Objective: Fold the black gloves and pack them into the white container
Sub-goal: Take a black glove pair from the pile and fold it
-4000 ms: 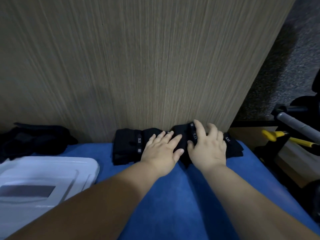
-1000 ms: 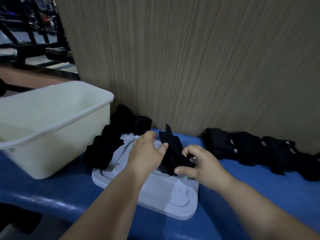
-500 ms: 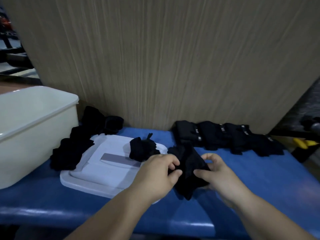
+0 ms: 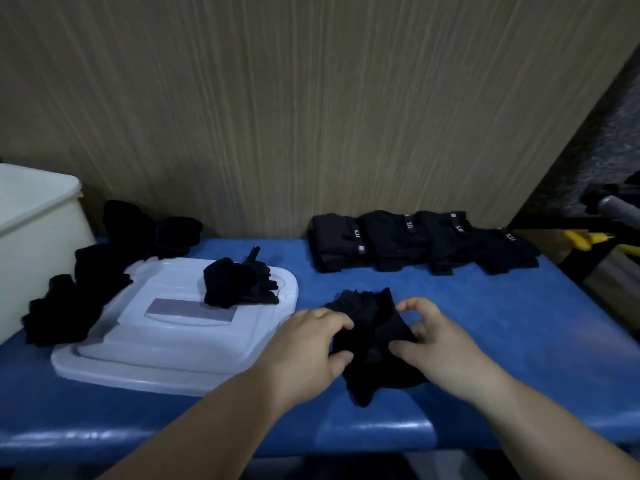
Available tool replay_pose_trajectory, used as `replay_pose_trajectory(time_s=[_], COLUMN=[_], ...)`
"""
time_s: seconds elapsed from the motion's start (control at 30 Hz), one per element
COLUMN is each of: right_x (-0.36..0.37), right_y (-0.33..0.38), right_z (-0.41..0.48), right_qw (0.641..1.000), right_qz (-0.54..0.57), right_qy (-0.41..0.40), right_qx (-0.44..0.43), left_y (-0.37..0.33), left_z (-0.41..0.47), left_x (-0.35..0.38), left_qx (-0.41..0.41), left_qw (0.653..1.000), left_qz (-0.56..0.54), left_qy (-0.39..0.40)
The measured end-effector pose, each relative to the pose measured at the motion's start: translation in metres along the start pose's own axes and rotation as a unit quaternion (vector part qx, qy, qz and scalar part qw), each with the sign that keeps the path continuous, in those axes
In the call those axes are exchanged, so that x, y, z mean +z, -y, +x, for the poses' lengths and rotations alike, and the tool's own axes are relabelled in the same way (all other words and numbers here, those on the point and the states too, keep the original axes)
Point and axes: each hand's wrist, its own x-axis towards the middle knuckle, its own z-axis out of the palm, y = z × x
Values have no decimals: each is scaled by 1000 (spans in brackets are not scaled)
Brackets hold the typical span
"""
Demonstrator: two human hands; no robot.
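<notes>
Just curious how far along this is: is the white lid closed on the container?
No, the white lid lies flat on the blue table beside the white container, a crumpled black glove on it.

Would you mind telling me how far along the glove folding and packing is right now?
Done: a row of folded gloves lies along the wall. In hand: the left hand and right hand grip one unfolded glove on the blue table. Left: the crumpled glove on the white lid and the loose pile beside the white container need folding, and the folded row is not yet packed.
</notes>
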Motion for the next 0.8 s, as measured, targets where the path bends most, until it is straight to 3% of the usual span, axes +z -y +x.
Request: replay_pose_trajectory(time_s=[0.13,0.2,0.3,0.37,0.57,0.8], right_x=[-15,-18,-14,-6,6,1], right_y=[-3,-6,-13,-16,-24,-19], right_z=[-4,-6,-4,-1,-1,-7], right_qw=[982,964,951,941,928,912], right_qz=[-187,-261,-238,-253,-347,-403], right_qy=[16,-33,-118,-89,70,80], right_qx=[4,-22,-155,-205,-115,-26], left_y=[-7,-11,-19,-22,-20,-17], left_z=[7,10,14,16,14,8], left_x=[6,10,14,18,28,29], left_qx=[17,35,54,59,36,17], left_qw=[1000,999,997,998,985,982], left_qz=[0,-3,-3,1,122,139], left_qy=[-16,-36,-51,-21,118,131])
